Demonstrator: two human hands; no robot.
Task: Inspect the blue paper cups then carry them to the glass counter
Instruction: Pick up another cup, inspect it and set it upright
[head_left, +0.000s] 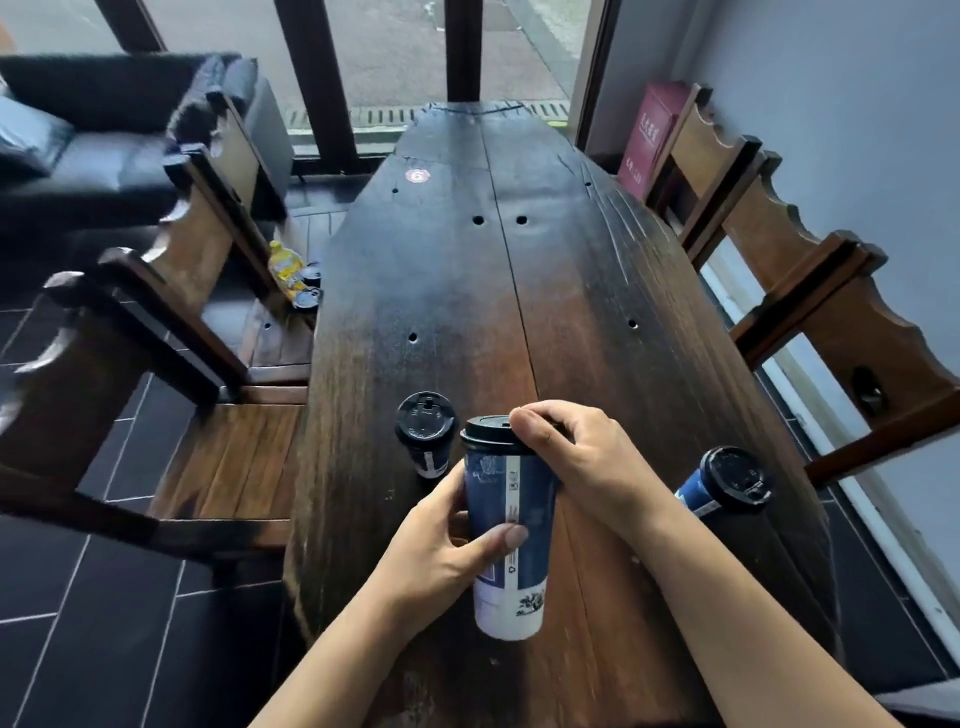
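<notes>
A tall blue and white paper cup with a black lid is lifted above the near end of the dark wooden table. My left hand grips its side, thumb across the front. My right hand curls over the black lid, fingers round its rim. A second blue cup with a black lid stands on the table just left of the held one. A third blue cup with a black lid stands at the table's right edge, beyond my right forearm.
Wooden chairs line the left side and others the right. A yellow bottle and dark cans sit on a left seat. A black sofa stands far left. Windows lie beyond the table's far end.
</notes>
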